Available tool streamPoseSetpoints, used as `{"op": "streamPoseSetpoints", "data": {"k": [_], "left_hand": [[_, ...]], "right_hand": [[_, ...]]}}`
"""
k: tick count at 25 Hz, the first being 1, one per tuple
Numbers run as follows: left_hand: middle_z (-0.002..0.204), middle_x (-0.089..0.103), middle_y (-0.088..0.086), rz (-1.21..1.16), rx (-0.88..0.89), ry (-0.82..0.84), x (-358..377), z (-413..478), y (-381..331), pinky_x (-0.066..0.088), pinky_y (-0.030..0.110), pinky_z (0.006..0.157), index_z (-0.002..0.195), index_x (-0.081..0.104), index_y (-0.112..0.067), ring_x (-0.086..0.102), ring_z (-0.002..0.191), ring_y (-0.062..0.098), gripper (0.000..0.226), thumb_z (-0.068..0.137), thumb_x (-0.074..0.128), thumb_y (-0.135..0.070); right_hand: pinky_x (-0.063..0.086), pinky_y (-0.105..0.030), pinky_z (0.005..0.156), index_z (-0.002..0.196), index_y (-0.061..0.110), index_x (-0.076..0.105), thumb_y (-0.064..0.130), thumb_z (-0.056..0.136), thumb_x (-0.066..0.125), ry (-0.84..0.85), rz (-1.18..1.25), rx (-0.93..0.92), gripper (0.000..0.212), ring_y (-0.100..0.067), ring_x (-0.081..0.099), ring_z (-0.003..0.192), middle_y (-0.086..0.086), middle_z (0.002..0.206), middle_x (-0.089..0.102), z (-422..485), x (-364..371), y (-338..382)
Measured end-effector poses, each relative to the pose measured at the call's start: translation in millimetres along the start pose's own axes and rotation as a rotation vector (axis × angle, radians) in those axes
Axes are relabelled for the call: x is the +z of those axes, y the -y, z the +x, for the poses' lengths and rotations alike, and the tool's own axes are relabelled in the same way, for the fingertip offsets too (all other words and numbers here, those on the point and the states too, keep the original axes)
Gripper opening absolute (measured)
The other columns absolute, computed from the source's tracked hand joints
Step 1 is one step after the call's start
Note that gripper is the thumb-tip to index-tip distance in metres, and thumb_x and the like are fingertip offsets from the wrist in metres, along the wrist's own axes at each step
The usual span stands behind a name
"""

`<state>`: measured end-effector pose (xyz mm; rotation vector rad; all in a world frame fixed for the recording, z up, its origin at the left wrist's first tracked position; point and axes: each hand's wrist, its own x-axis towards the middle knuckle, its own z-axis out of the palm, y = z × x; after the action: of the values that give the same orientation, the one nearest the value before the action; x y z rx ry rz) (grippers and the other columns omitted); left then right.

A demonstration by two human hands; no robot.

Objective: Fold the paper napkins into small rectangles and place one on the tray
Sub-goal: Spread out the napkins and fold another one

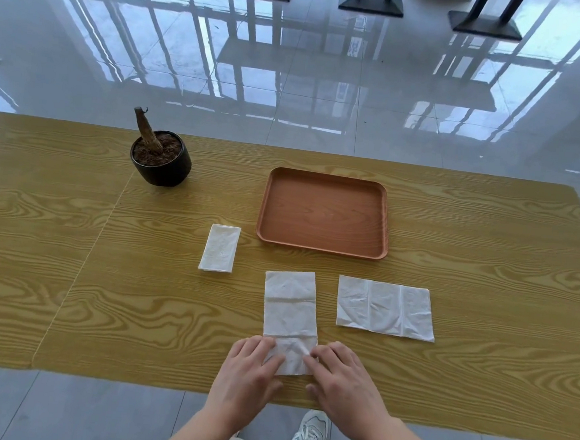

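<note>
1. Three white paper napkins lie on the yellow wood-grain desk (74, 239), and all three are off the tray.
2. One orange-brown tray (323, 212) with rounded corners sits toward the far side of the desk.
3. The folded napkin (219, 248) is a small rectangle near the tray's near-left corner, not touching it.
4. The middle napkin (291, 309) is a long strip running away from the person, with one crease across it in its far half. Its near end lies under both hands.
5. The right napkin (385, 307) lies flat and wider (two upright creases split it into three panels). It is near the tray's front edge and apart from the strip.
6. The left hand (250, 371) presses the near-left corner of the middle napkin with gently bent fingers. Its grip is slack, the thumb lies off on the desk, and it clasps nothing.
7. The right hand (342, 378) has its fingertips on the near-right corner of the same strip. Its grip is just as loose, with the thumb apart and no pinch visible.
8. One black pot (160, 169) of brown soil stands at the far left, holding one bare, leaning woody stem (146, 127).
9. Beyond the desk is a glossy tiled floor (291, 82) with three black table bases (370, 4). One pale sneaker (308, 434) shows below the near edge.
</note>
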<state>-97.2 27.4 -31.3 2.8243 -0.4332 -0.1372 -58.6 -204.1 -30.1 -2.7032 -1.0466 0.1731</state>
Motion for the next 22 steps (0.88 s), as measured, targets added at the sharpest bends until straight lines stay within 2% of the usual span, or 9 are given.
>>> {"op": "streamPoseSetpoints", "data": {"k": [4, 7, 10, 13, 17, 20, 21, 22], "left_hand": [[0.100, 0.066, -0.002, 0.047, 0.030, -0.095, 0, 7, 2, 0.051, 0.035, 0.081, 0.083, 0.066, -0.023, 0.063, 0.092, 0.021, 0.011, 0.079, 0.075, -0.030], [0.090, 0.066, -0.002, 0.067, 0.055, -0.112, -1, 11, 3, 0.050, 0.035, 0.078, 0.074, 0.064, -0.021, 0.061, 0.083, 0.022, 0.012, 0.080, 0.075, -0.021], [0.086, 0.062, -0.008, -0.024, 0.022, -0.087, -5, 14, 3, 0.050, 0.032, 0.077, 0.076, 0.065, -0.024, 0.059, 0.083, 0.017, 0.009, 0.083, 0.070, -0.027], [0.084, 0.062, -0.013, -0.139, 0.020, -0.086, -9, 15, 4, 0.050, 0.030, 0.075, 0.084, 0.068, -0.027, 0.059, 0.084, 0.014, 0.005, 0.085, 0.065, -0.031], [0.085, 0.065, -0.012, -0.218, -0.019, -0.103, -11, 12, 9, 0.052, 0.036, 0.069, 0.092, 0.070, -0.026, 0.057, 0.084, 0.014, 0.013, 0.087, 0.065, -0.037], [0.096, 0.066, -0.013, -0.236, -0.045, -0.053, -11, 6, 13, 0.049, 0.032, 0.075, 0.110, 0.068, -0.026, 0.057, 0.091, 0.011, 0.046, 0.081, 0.065, -0.061], [0.099, 0.066, -0.013, -0.242, -0.052, -0.033, -11, 4, 14, 0.048, 0.031, 0.078, 0.113, 0.067, -0.026, 0.056, 0.094, 0.010, 0.050, 0.079, 0.067, -0.062], [0.100, 0.067, -0.013, -0.257, -0.070, -0.028, -12, 4, 13, 0.049, 0.032, 0.079, 0.113, 0.067, -0.026, 0.057, 0.096, 0.011, 0.045, 0.078, 0.070, -0.053]], "right_hand": [[0.052, -0.037, 0.096, 0.116, 0.022, 0.066, 0.034, 0.074, 0.078, 0.022, 0.064, 0.045, 0.046, -0.022, 0.060, 0.108, 0.005, 0.114, 0.064, 3, -4, 1], [0.050, -0.037, 0.097, 0.119, 0.021, 0.065, 0.035, 0.073, 0.077, 0.055, 0.106, 0.065, 0.049, -0.022, 0.058, 0.109, 0.006, 0.116, 0.063, 6, -7, 2], [0.047, -0.036, 0.099, 0.120, 0.022, 0.063, 0.034, 0.074, 0.076, 0.063, 0.133, 0.087, 0.049, -0.021, 0.055, 0.110, 0.005, 0.116, 0.061, 7, -10, 1], [0.051, -0.035, 0.093, 0.121, 0.020, 0.064, 0.020, 0.076, 0.074, 0.009, 0.150, 0.113, 0.047, -0.022, 0.056, 0.104, 0.003, 0.114, 0.061, 12, -15, 1], [0.055, -0.036, 0.082, 0.101, 0.017, 0.072, 0.004, 0.076, 0.068, -0.110, 0.193, 0.112, 0.028, -0.022, 0.059, 0.095, 0.003, 0.106, 0.068, 20, -19, 3], [0.056, -0.036, 0.079, 0.093, 0.016, 0.074, -0.002, 0.076, 0.068, -0.128, 0.262, 0.160, 0.026, -0.021, 0.061, 0.096, 0.005, 0.099, 0.072, 22, -18, 4], [0.055, -0.036, 0.078, 0.094, 0.016, 0.074, -0.004, 0.076, 0.068, -0.129, 0.290, 0.185, 0.027, -0.020, 0.061, 0.096, 0.006, 0.098, 0.072, 22, -17, 4], [0.055, -0.035, 0.078, 0.094, 0.016, 0.073, -0.004, 0.077, 0.067, -0.127, 0.323, 0.215, 0.027, -0.018, 0.060, 0.097, 0.007, 0.096, 0.072, 22, -16, 3]]}}
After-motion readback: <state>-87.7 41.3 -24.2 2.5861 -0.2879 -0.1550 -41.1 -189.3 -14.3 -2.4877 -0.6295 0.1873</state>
